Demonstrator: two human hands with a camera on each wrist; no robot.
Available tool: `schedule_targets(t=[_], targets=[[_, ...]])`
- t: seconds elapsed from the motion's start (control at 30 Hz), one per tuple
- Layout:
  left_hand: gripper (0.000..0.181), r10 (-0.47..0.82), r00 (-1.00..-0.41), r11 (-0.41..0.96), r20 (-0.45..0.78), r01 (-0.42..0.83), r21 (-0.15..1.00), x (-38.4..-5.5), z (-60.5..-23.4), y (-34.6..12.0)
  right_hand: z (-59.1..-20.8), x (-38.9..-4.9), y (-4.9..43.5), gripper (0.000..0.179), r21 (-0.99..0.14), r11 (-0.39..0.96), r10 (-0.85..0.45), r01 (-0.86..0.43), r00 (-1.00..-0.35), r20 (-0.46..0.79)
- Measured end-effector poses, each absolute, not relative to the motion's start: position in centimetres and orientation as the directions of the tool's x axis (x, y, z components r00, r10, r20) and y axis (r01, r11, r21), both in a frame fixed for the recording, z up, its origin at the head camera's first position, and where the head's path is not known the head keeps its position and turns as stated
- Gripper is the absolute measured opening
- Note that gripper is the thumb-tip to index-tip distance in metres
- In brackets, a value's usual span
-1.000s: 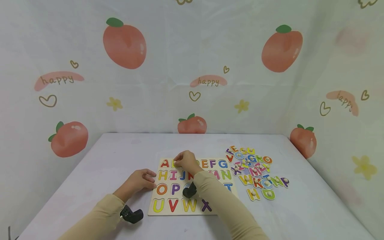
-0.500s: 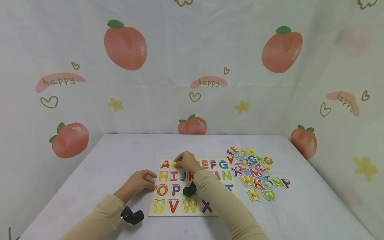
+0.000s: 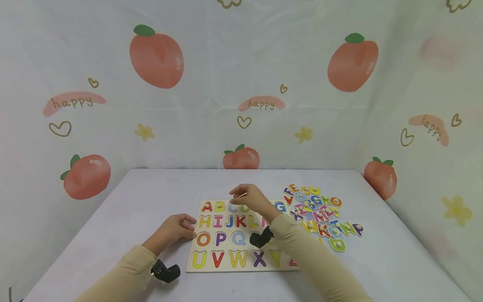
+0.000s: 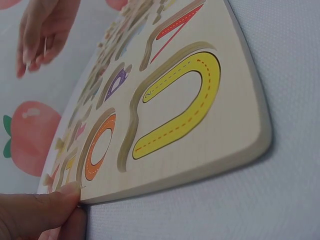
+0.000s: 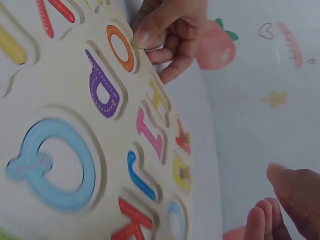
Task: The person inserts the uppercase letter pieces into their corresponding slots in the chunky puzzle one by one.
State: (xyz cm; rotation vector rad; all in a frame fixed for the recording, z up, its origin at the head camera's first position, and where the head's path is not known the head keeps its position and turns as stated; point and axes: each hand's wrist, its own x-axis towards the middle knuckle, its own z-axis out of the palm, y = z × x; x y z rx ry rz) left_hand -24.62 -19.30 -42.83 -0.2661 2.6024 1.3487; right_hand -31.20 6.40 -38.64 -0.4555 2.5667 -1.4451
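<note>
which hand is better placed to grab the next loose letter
Probably the right hand: it appears to hold nothing and is nearer the loose letters, which lie right of the board. The left hand is on the far side, holding the board's left edge.

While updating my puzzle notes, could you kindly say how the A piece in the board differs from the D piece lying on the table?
The A piece is red; the D piece is green. The A piece sits in the board, while the D piece lies on the table, right of the board. Both have a knob.
</note>
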Motion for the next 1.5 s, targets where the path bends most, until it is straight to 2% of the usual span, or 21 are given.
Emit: schedule_targets(t=[0.33, 0.57, 0.93, 1.33, 1.5], targets=[[0.042, -0.062, -0.964, 0.571, -0.258, -0.246, 0.783, -24.8, -43.1, -19.4, -36.8, -29.3, 14.5, 0.025, -0.887, 0.427, -0.273, -0.175, -0.96, 0.057], [0.041, -0.069, -0.963, 0.584, -0.262, -0.252, 0.772, -24.7, -43.1, -19.5, -35.8, -27.9, 19.9, 0.034, -0.857, 0.481, -0.216, -0.186, -0.972, 0.09], [0.044, -0.063, -0.962, 0.581, -0.264, -0.251, 0.774, -24.7, -42.9, -19.5, -35.6, -26.4, 25.9, 0.043, -0.827, 0.552, -0.106, -0.105, -0.993, 0.056], [0.042, -0.066, -0.962, 0.585, -0.265, -0.252, 0.771, -24.7, -43.0, -19.5, -37.4, -26.2, 31.1, 0.054, -0.821, 0.566, -0.043, -0.069, -0.998, 0.055], [0.042, -0.067, -0.963, 0.59, -0.261, -0.249, 0.768, -24.7, -43.1, -19.5, -38.9, -25.4, 32.3, 0.057, -0.818, 0.575, -0.015, -0.005, -1.0, -0.005]])
